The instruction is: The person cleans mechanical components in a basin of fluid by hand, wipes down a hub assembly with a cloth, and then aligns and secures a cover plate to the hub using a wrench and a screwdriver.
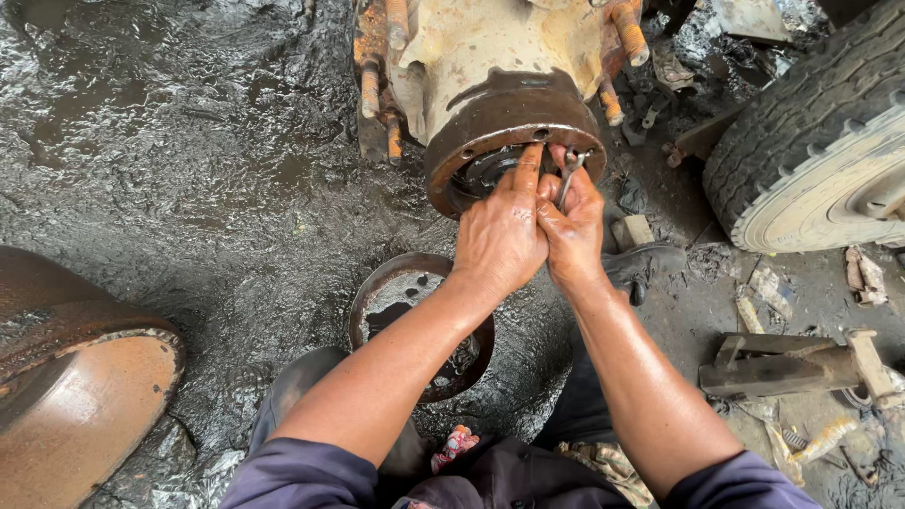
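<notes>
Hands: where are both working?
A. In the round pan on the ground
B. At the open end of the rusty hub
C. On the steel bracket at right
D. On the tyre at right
B: both hands, left and right, meet at the open end of the hub, the right gripping a small metal tool.

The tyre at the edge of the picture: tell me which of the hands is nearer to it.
Right. The right hand, gripping a small metal tool at the wheel hub, lies on the side toward the tyre. The left hand presses against it from the far side.

Pan [415,283] below hub [509,104], tyre [811,132] right
</notes>
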